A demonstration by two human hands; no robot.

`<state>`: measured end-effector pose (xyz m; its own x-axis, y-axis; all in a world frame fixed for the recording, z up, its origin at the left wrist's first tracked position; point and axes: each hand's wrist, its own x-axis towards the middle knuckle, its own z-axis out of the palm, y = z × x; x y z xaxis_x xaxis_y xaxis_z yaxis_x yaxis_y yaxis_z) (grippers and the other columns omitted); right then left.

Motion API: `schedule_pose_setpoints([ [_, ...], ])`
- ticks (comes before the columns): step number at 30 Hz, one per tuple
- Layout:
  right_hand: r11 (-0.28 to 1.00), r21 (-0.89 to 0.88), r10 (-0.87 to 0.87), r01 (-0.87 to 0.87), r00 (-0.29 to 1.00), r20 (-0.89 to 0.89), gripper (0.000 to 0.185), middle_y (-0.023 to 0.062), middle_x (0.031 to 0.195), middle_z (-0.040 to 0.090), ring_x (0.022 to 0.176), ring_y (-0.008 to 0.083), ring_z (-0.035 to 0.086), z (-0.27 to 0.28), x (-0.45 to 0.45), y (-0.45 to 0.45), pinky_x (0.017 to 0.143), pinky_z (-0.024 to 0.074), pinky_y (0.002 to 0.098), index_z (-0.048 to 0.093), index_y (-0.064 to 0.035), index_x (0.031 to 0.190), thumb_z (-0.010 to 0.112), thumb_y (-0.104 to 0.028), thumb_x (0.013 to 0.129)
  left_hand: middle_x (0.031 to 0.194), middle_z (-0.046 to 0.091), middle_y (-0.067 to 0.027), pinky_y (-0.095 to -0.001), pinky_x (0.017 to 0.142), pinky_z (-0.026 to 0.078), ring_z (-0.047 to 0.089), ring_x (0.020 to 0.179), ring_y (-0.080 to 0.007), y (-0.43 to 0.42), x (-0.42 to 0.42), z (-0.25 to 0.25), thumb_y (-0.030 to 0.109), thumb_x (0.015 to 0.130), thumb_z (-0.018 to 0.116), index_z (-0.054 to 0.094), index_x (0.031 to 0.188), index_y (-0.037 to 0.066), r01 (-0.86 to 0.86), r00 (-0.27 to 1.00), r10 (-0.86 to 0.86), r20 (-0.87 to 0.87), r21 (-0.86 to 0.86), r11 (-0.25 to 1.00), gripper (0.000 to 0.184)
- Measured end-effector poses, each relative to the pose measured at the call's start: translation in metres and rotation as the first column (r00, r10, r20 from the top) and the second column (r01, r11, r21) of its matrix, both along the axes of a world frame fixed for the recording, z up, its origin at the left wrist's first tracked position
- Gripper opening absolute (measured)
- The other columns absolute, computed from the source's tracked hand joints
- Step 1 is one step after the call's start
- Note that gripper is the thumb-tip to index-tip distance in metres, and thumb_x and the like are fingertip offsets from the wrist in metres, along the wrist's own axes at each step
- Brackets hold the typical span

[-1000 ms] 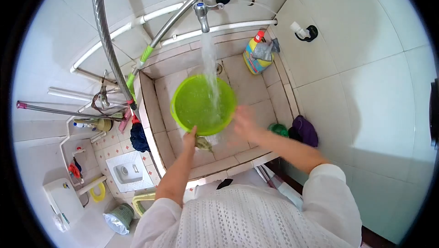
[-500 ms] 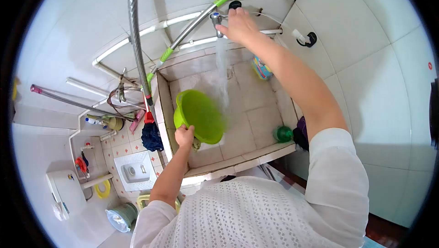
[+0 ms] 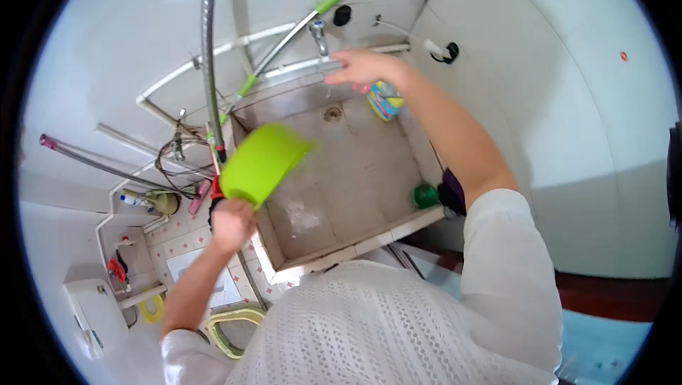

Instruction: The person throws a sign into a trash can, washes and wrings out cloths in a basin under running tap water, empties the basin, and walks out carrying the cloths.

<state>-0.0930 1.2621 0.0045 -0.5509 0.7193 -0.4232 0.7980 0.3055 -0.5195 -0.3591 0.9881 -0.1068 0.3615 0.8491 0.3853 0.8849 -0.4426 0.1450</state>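
My left hand [image 3: 234, 224] grips the rim of a lime-green plastic basin [image 3: 261, 165], which is tipped on its side above the left edge of the tiled sink [image 3: 348, 172]. The basin's outer wall faces me, so its inside is hidden. Just below the wall faucet [image 3: 319, 38], my right hand [image 3: 364, 69] hangs with fingers stretched and apart, holding nothing. A thin trickle or drops show under the spout. Water glistens on the sink floor near the front left corner.
A blue-and-yellow detergent bottle [image 3: 384, 103] stands at the sink's back right. The green bottle [image 3: 425, 196] sits at the front right corner. A green-handled mop [image 3: 284, 45] leans along the back wall pipes. A flexible metal hose [image 3: 208, 51] hangs at left, above a squat toilet [image 3: 202, 278].
The stream from the faucet has dwindled to almost nothing. My right hand has come off the faucet and dropped below it. The basin has moved left and tipped over.
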Motion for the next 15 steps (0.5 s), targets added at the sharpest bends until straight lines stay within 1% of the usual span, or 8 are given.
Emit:
schedule_pose_setpoints([
  [1,0.991,-0.135,-0.022,0.009,0.995,-0.095,0.053,0.0156,0.115,0.054,0.095,0.0251,0.058,-0.013,0.026,-0.006,0.08,0.0467,0.0386,0.053,-0.0057,0.115,0.049,-0.046,0.081,0.057,0.046,-0.0081,-0.0383,0.051,0.041,0.049,0.056,-0.0259,-0.001,-0.005,0.018,0.008,0.056,0.058,0.045,0.054,0.008,0.049,0.998,-0.048,-0.038,0.033,0.998,0.013],
  [3,0.975,-0.183,-0.129,0.126,0.992,-0.002,0.045,0.0147,0.111,0.056,0.095,0.026,0.058,-0.061,0.089,-0.014,0.08,0.0466,0.0395,0.056,-0.0064,0.108,0.052,-0.04,0.079,0.057,0.043,-0.0073,-0.037,0.051,0.04,0.047,0.056,-0.0245,0.0,-0.014,0.047,0.007,0.055,0.057,0.044,0.055,0.008,0.157,0.98,-0.147,-0.135,0.069,0.985,0.014],
  [4,0.978,-0.074,-0.178,0.193,0.968,0.178,0.04,0.0143,0.109,0.057,0.095,0.0265,0.058,-0.095,0.124,-0.018,0.08,0.0466,0.0399,0.058,-0.0067,0.105,0.053,-0.037,0.078,0.057,0.042,-0.007,-0.0364,0.052,0.04,0.046,0.057,-0.024,0.001,-0.018,0.056,0.006,0.055,0.057,0.043,0.055,0.008,0.217,0.96,-0.201,-0.194,0.066,0.974,0.014],
  [6,0.95,0.166,-0.311,0.263,0.807,0.502,0.032,0.0134,0.105,0.059,0.095,0.0274,0.058,-0.17,0.191,-0.035,0.08,0.0466,0.0408,0.061,-0.0075,0.098,0.056,-0.03,0.076,0.058,0.042,-0.0065,-0.0355,0.053,0.04,0.046,0.058,-0.0233,0.007,-0.03,0.06,0.006,0.056,0.058,0.043,0.056,0.008,0.261,0.938,-0.245,-0.245,0.036,0.965,0.015],
  [8,0.898,0.294,-0.44,0.328,0.66,0.609,0.025,0.0125,0.101,0.062,0.096,0.0284,0.058,-0.212,0.239,-0.048,0.08,0.0466,0.0416,0.065,-0.0082,0.092,0.059,-0.024,0.074,0.059,0.044,-0.0064,-0.0355,0.053,0.04,0.048,0.059,-0.0234,0.011,-0.026,0.062,0.006,0.055,0.059,0.044,0.057,0.008,0.242,0.955,-0.221,-0.198,0.089,0.966,0.015],
  [9,0.876,0.332,-0.482,0.35,0.602,0.636,0.021,0.012,0.099,0.063,0.096,0.0288,0.058,-0.217,0.25,-0.059,0.08,0.0466,0.0421,0.067,-0.0086,0.089,0.06,-0.021,0.073,0.059,0.044,-0.0064,-0.0354,0.053,0.04,0.048,0.06,-0.0235,0.009,-0.025,0.058,0.006,0.055,0.06,0.044,0.057,0.007,0.223,0.962,-0.202,-0.183,0.099,0.97,0.016],
  [12,0.925,0.147,-0.309,0.352,0.465,0.829,0.041,0.0161,0.112,0.055,0.108,0.0342,0.049,-0.194,0.265,-0.103,0.086,0.0428,0.047,0.058,-0.0097,0.108,0.066,-0.016,0.068,0.06,0.046,-0.0083,-0.0364,0.054,0.04,0.049,0.06,-0.0263,0.008,-0.02,0.046,0.006,0.055,0.062,0.046,0.058,0.006,0.159,0.983,-0.152,-0.1,0.063,0.985,0.017],
  [15,0.906,0.27,-0.409,0.327,0.504,0.761,0.077,0.0185,0.13,0.038,0.118,0.0396,0.036,-0.208,0.273,-0.147,0.087,0.039,0.0548,0.032,-0.0148,0.131,0.07,-0.016,0.065,0.06,0.047,-0.0109,-0.038,0.053,0.04,0.05,0.059,-0.0289,0.002,-0.008,0.036,0.004,0.058,0.062,0.045,0.057,0.004,0.005,0.999,-0.007,0.051,0.037,0.999,0.017],
])
